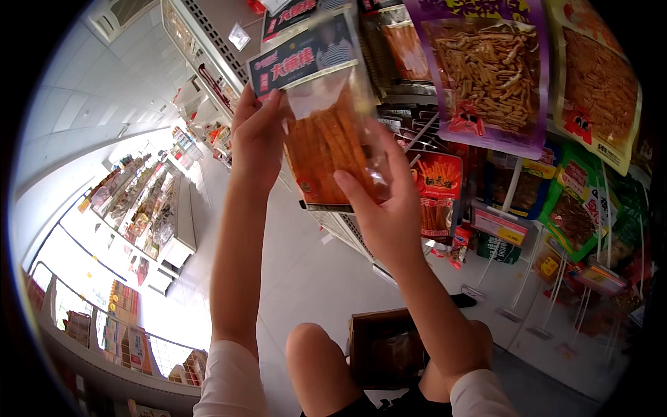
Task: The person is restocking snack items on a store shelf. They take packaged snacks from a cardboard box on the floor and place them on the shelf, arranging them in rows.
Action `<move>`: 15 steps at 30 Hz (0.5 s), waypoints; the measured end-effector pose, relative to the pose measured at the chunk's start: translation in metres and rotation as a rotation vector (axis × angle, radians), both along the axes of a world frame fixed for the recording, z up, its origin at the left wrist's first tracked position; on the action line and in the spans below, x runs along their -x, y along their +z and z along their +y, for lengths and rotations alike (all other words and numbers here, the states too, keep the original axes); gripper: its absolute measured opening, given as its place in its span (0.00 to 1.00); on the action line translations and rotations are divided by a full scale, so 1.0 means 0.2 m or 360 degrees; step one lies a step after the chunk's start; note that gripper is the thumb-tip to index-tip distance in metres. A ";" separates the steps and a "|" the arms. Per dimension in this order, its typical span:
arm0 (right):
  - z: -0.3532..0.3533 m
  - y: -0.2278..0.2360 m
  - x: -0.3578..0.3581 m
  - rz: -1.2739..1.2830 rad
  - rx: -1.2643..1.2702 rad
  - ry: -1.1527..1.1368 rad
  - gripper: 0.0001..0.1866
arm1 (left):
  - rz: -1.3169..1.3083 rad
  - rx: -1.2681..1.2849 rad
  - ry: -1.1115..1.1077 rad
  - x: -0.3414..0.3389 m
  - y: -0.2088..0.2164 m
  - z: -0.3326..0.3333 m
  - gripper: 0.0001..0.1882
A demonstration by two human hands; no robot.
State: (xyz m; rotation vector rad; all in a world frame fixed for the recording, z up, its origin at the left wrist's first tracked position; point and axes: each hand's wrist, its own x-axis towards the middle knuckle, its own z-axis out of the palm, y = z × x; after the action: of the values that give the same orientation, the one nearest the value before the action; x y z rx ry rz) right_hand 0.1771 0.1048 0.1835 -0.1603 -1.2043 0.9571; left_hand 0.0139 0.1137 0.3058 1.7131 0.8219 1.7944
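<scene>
Head view: I hold a clear-fronted packet of orange snack sticks (326, 139) before the display rack's (351, 233) left edge, my left hand (258, 132) pinching the dark header's (302, 61) left side, my right hand (385, 208) curled around the lower right edge, thumb on the front. The slick-looking packaging could slide if either pinch loosens; a swing rightward could snag the purple packet (490, 76) hanging alongside. An open box (357, 347) sits between my knees (309, 347).
</scene>
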 end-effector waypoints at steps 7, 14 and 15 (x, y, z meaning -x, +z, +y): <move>0.02 -0.01 0.01 -0.0019 0.0020 0.0009 0.35 | 0.0023 0.0043 0.0016 0.01 0.00 0.02 0.15; 0.05 -0.02 0.01 0.0056 0.0124 -0.0032 0.35 | 0.0042 0.0127 0.0049 -0.06 -0.01 0.10 0.15; 0.04 -0.01 0.00 0.0073 0.0135 -0.0026 0.35 | 0.0029 0.0146 0.0042 -0.07 -0.01 0.12 0.16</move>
State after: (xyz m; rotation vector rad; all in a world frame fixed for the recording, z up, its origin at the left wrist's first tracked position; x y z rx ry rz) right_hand 0.1773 0.1121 0.1817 -0.2139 -1.1196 0.9933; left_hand 0.0285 0.1372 0.3034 1.6695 0.9237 1.7329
